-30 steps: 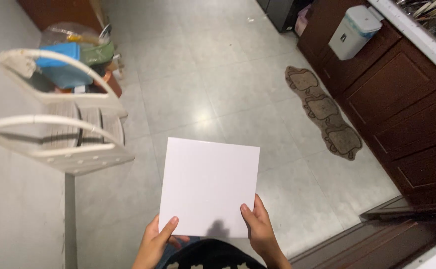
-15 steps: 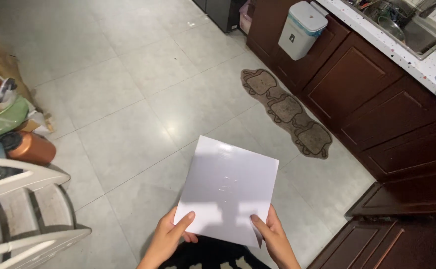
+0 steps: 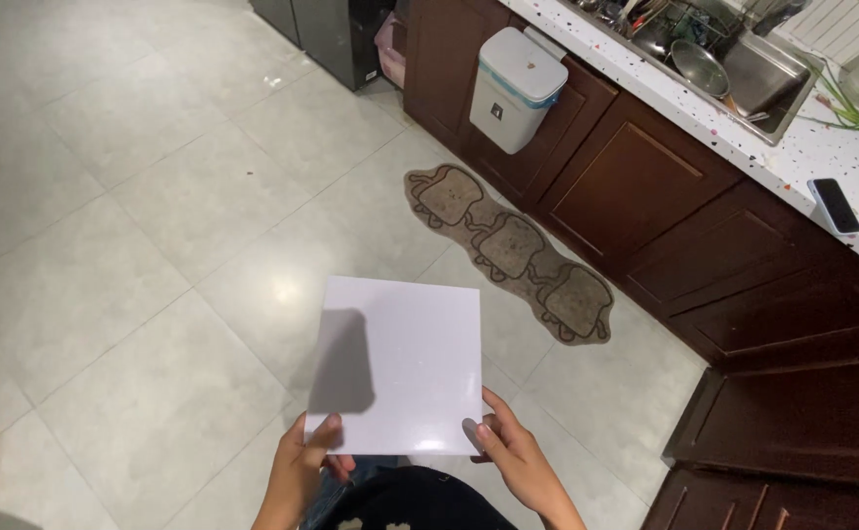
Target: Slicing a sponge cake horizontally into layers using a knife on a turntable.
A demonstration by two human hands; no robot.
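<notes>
Pale grey tiled floor [image 3: 155,226] fills most of the frame, upper left down to the bottom edge. Dark brown wooden cabinets [image 3: 645,186] run diagonally along the right side, capped by a white speckled worktop [image 3: 822,157] in the upper right corner.

Steel sink [image 3: 744,69] is set into that worktop, full of pans and utensils. A white lidded bin with a teal band [image 3: 513,88] hangs on a cabinet door just below the sink, likely so scraps drop straight in. A brown mat shaped like a row of toast slices [image 3: 513,250] lies on the floor along the cabinet fronts, where someone would stand at the sink. A dark phone [image 3: 835,205] lies flat on the worktop at far right, near the edge.

Plain white square sheet [image 3: 400,368] sits centre-bottom of the frame, held above the floor, face tilted up toward the camera, probably to be looked at. Grip is at both lower corners, which keeps it flat.

Left hand [image 3: 304,466]: thumb on top, pinching the lower left corner. Right hand [image 3: 513,456]: thumb over the lower right edge, pinching it likewise.
</notes>
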